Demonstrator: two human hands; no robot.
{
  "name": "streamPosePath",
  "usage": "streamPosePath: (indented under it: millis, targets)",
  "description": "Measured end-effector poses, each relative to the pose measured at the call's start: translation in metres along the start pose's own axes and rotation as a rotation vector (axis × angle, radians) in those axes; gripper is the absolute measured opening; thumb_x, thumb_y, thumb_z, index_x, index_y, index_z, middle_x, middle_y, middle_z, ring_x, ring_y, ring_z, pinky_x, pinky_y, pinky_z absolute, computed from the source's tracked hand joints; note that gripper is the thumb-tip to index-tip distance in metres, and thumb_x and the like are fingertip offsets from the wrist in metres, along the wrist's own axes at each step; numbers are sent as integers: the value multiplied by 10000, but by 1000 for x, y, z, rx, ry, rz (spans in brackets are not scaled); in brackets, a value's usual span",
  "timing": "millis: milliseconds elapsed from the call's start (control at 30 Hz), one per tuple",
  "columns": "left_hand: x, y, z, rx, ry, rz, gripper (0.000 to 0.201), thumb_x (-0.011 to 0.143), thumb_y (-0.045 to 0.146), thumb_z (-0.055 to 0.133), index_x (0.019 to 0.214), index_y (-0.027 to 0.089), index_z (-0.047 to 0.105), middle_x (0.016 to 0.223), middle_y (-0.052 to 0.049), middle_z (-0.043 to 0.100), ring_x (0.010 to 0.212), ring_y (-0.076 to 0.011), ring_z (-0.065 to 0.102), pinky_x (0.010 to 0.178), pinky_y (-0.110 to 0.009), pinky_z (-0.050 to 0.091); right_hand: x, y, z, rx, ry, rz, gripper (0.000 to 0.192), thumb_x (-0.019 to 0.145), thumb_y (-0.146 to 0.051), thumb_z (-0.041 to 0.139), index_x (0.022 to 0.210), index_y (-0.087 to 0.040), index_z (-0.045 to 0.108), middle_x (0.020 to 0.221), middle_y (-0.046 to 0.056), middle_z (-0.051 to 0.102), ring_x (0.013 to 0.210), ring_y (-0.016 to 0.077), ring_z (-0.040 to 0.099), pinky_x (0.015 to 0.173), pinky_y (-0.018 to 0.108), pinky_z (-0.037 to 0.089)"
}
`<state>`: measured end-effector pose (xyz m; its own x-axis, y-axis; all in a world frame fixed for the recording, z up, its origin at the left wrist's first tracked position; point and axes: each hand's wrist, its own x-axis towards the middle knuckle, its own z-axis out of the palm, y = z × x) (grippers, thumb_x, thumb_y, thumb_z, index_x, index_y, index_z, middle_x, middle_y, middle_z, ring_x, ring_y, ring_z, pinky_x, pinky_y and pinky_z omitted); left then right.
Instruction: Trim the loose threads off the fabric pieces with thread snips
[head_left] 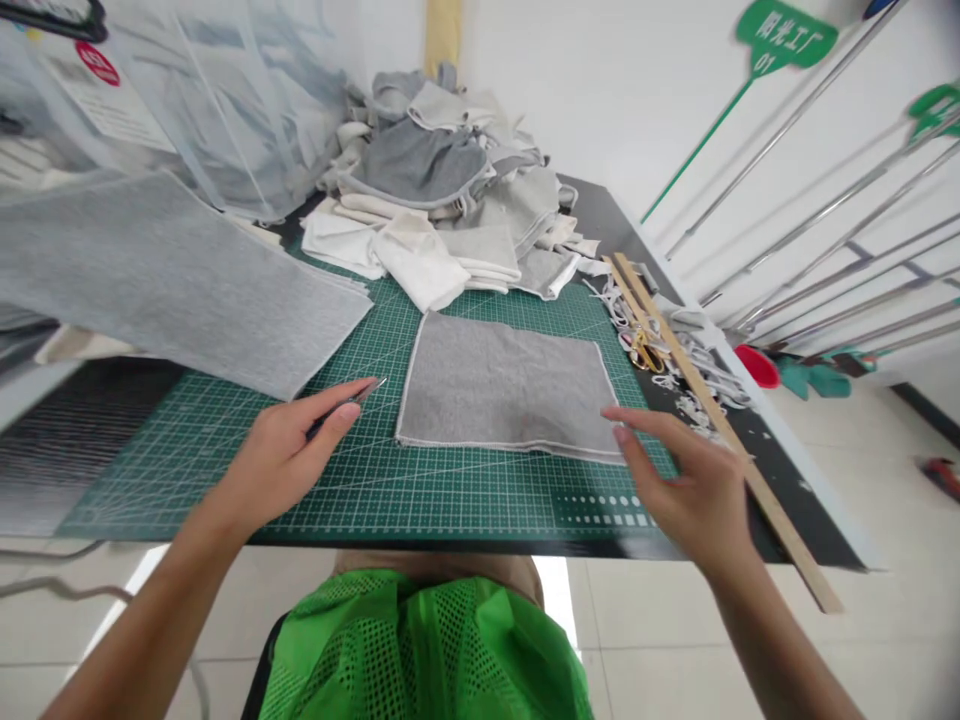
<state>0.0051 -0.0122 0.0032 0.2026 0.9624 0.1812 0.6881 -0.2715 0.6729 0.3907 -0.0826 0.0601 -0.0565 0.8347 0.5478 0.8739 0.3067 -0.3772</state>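
A grey rectangular fabric piece lies flat on the green cutting mat. My left hand hovers just left of it and pinches a small dark, metal-tipped tool between thumb and fingers, tip pointing toward the fabric's left edge. My right hand is at the fabric's near right corner, fingers spread, fingertips at or just over its edge, holding nothing.
A large grey fabric sheet lies on the left. A heap of grey and white fabric pieces fills the back of the table. A long wooden ruler, yellow-handled scissors and fabric trimmings lie along the right edge. Metal rods lean against the wall.
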Motion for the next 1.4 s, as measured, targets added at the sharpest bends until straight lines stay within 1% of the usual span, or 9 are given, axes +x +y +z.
streamPosePath:
  millis: [133, 233, 467, 567, 700, 1100, 1233, 1300, 1400]
  targets:
    - [-8, 4, 2, -33, -7, -20, 545, 1016, 551, 384, 1381, 221, 618, 913, -24, 749, 713, -151, 639, 702, -271, 532, 8, -42, 47, 273, -131, -130, 225, 918, -143, 643, 1105, -227, 734, 1035, 60, 780, 963, 205, 728, 881, 363, 582]
    - [-12, 3, 5, -128, 32, -76, 546, 1023, 532, 394, 1399, 195, 601, 676, 22, 575, 558, -122, 484, 554, -240, 431, 22, -63, 81, 368, -254, -203, 183, 917, -218, 682, 1092, -222, 736, 1047, 67, 764, 972, 222, 705, 911, 405, 562]
    - [-13, 5, 5, -160, 50, -89, 516, 1020, 517, 422, 1370, 197, 627, 692, 20, 552, 594, -126, 500, 557, -233, 424, 55, -80, 135, 393, -523, -341, 254, 891, -305, 745, 1096, -156, 743, 1078, 94, 706, 1027, 235, 639, 950, 405, 522]
    - [-12, 8, 3, -158, 29, -88, 499, 1020, 516, 423, 1369, 226, 629, 702, 23, 595, 572, -122, 501, 554, -237, 422, 59, -79, 143, 404, -558, -368, 127, 937, -238, 678, 1014, -178, 759, 1026, 73, 699, 988, 213, 625, 924, 379, 511]
    - [-11, 10, 2, -154, 23, -73, 486, 1023, 499, 423, 1362, 222, 634, 677, 26, 611, 557, -122, 516, 552, -244, 425, 57, -75, 147, 424, -509, -347, 172, 951, -126, 593, 941, -171, 758, 962, 62, 694, 919, 195, 610, 882, 359, 498]
    - [-10, 13, 1, -80, 55, -20, 452, 1030, 456, 432, 1330, 205, 658, 523, 47, 545, 619, -171, 638, 601, -285, 510, 56, -75, 145, 570, -540, -322, 51, 891, -251, 729, 917, -212, 750, 983, 45, 685, 942, 202, 612, 892, 376, 496]
    - [-11, 12, 2, -70, 47, 26, 411, 1033, 422, 450, 1322, 217, 659, 890, -16, 774, 899, -190, 731, 806, -323, 580, 54, -76, 148, 526, -540, -333, 74, 919, -223, 682, 905, -210, 753, 957, 51, 685, 925, 210, 602, 884, 389, 488]
    - [-12, 10, 2, -74, 27, 64, 376, 1025, 397, 484, 1317, 235, 658, 1171, -36, 763, 1035, -191, 725, 915, -335, 571, 54, -76, 149, 530, -529, -331, 113, 932, -191, 649, 882, -206, 749, 938, 49, 688, 904, 204, 601, 872, 382, 486]
    - [-15, 8, 2, -80, 7, 120, 345, 1006, 357, 539, 1314, 252, 653, 1253, -28, 738, 1092, -183, 717, 963, -329, 560, 56, -77, 149, 569, -518, -312, 109, 909, -153, 661, 848, -200, 738, 912, 41, 698, 874, 191, 605, 854, 370, 488]
